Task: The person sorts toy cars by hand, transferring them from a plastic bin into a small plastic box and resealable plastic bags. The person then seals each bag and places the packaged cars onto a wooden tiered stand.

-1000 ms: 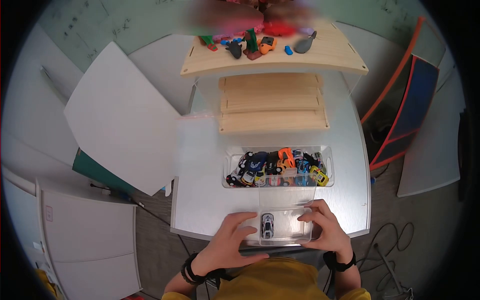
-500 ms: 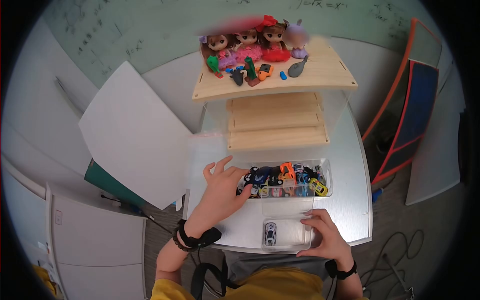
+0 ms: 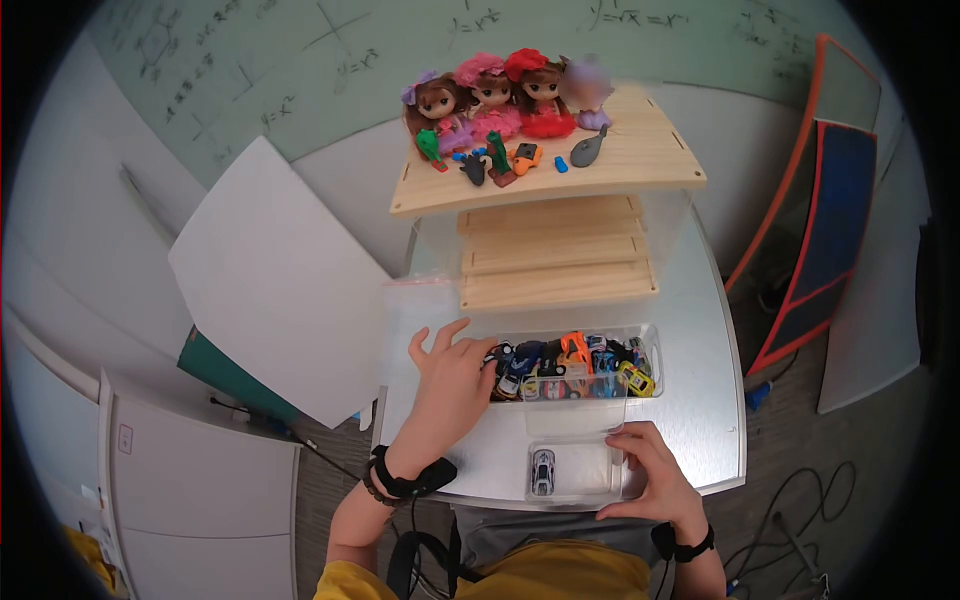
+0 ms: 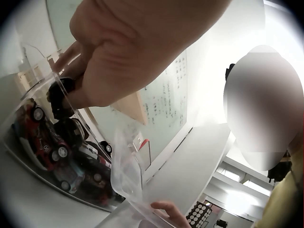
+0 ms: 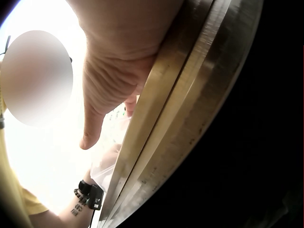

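My left hand (image 3: pixel 445 390) reaches to the left end of a long clear plastic container (image 3: pixel 657 372) heaped with toy cars. Its thumb and fingers pinch a black toy car (image 4: pixel 61 99) at the container's edge, seen best in the left wrist view. Near the table's front edge, my right hand (image 3: pixel 658 482) holds the right end of a small clear plastic box (image 3: pixel 600 470), thumb at the near corner and fingers at the far one. The box's hinged lid (image 3: pixel 575 415) stands open toward the container. A white and black toy car (image 3: pixel 543 472) lies in the box's left part.
Behind the container stands a stepped wooden shelf (image 3: pixel 555 285). Dolls (image 3: pixel 490 105) and small toys, including a grey one (image 3: pixel 588 150), sit on its top board. A white panel (image 3: pixel 270 280) leans at the left, and cables (image 3: pixel 800 535) lie on the floor at right.
My left hand has left the small box, moved forward to the container and taken hold of a black car. My right hand stays at the box. The head view has tilted up, showing the dolls.
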The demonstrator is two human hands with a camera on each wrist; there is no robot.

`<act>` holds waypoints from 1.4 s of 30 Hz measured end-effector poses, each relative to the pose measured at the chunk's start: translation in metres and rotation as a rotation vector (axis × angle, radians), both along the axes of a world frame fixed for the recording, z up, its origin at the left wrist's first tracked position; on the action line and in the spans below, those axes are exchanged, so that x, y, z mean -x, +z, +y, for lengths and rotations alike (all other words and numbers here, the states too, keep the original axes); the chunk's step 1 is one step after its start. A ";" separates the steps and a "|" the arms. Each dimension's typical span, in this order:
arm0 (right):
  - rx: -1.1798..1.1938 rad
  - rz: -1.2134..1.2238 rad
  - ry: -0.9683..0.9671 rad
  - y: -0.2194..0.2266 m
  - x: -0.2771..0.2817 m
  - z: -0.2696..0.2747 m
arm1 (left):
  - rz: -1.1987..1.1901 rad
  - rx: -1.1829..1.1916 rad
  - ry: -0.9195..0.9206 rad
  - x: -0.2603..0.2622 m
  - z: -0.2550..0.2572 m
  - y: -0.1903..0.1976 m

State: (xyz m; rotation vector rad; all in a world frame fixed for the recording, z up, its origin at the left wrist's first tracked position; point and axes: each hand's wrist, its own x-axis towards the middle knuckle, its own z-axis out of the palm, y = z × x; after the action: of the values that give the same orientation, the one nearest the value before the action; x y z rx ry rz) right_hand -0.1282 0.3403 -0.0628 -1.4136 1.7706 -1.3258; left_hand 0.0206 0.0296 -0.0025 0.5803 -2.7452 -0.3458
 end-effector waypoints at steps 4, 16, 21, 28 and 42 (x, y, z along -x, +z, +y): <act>0.075 0.010 -0.028 0.001 0.000 0.001 | 0.329 0.097 0.086 -0.020 0.036 0.033; 0.099 -0.768 -0.010 0.071 -0.041 0.015 | 0.531 -0.196 -0.678 -0.059 0.136 -0.002; 0.038 -1.042 0.046 0.066 -0.038 0.006 | 0.618 -0.172 -0.705 -0.056 0.138 -0.016; 0.036 -1.006 -0.026 0.059 -0.042 -0.008 | 0.568 -0.164 -0.680 -0.064 0.118 -0.017; -0.369 0.079 -0.175 0.070 -0.060 -0.054 | 0.386 -0.590 -0.372 -0.066 0.091 -0.066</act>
State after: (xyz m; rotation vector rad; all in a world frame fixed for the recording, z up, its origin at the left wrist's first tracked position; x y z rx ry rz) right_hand -0.0679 0.2863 0.0072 -1.1414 2.1016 -0.9676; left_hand 0.0867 0.1204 -0.0689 0.0971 -2.3383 -1.2382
